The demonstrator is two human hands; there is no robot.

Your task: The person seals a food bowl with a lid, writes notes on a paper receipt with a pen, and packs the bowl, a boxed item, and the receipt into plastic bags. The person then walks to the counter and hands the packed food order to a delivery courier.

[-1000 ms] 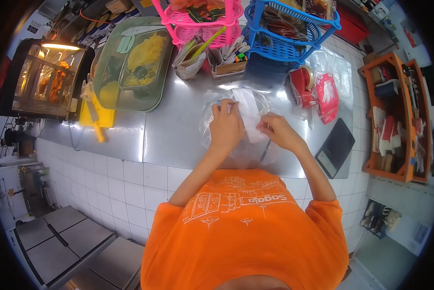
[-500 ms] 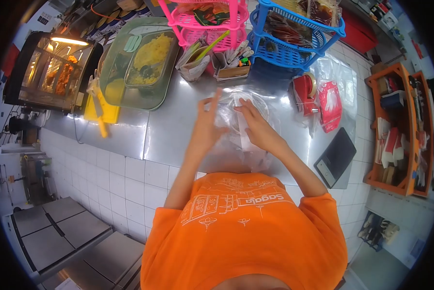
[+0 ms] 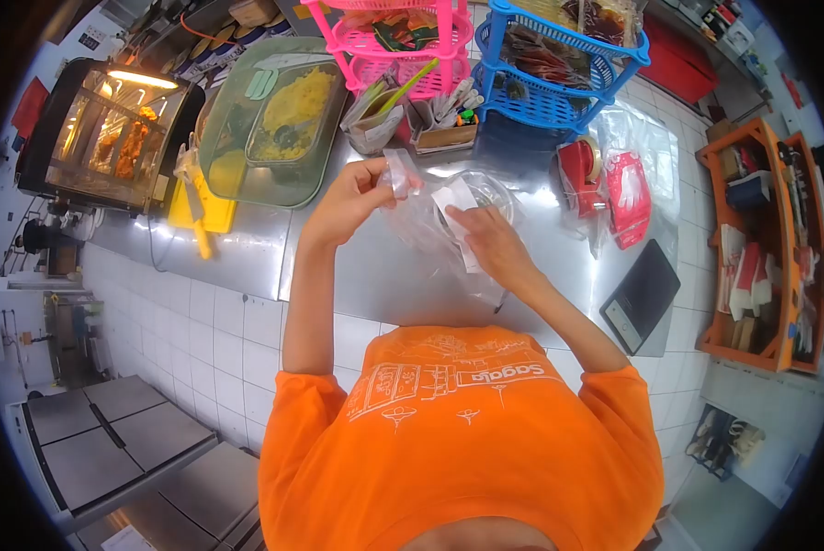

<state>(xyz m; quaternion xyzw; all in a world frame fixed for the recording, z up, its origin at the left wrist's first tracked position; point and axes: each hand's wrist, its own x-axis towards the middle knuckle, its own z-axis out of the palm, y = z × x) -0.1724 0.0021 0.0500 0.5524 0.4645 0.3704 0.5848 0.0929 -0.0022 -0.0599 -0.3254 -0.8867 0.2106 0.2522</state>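
A clear plastic bag (image 3: pixel 421 241) lies spread over the steel table in front of me, crinkled and shiny. My left hand (image 3: pixel 349 200) is closed in a pinch on the bag's upper left edge and lifts it. On the bag lies a white paper strip (image 3: pixel 452 197), tilted slightly. My right hand (image 3: pixel 499 243) grips the strip's right side with bent fingers. Just beyond, a round, clear shape (image 3: pixel 496 188) shows through the plastic; I cannot make out what it is.
Behind are a box of pens (image 3: pixel 444 138), a pink rack (image 3: pixel 398 73) and a blue rack (image 3: pixel 559 92). Left stand a tub (image 3: pixel 214 138) with yellow food and a yellow-handled knife (image 3: pixel 198 216). Right lie a red tape dispenser (image 3: pixel 579 170) and a black scale (image 3: pixel 642 296).
My left hand has moved left and pulled the bag's edge out and up. My right hand's fingers have bent from lying flat, and the paper strip has shifted slightly.
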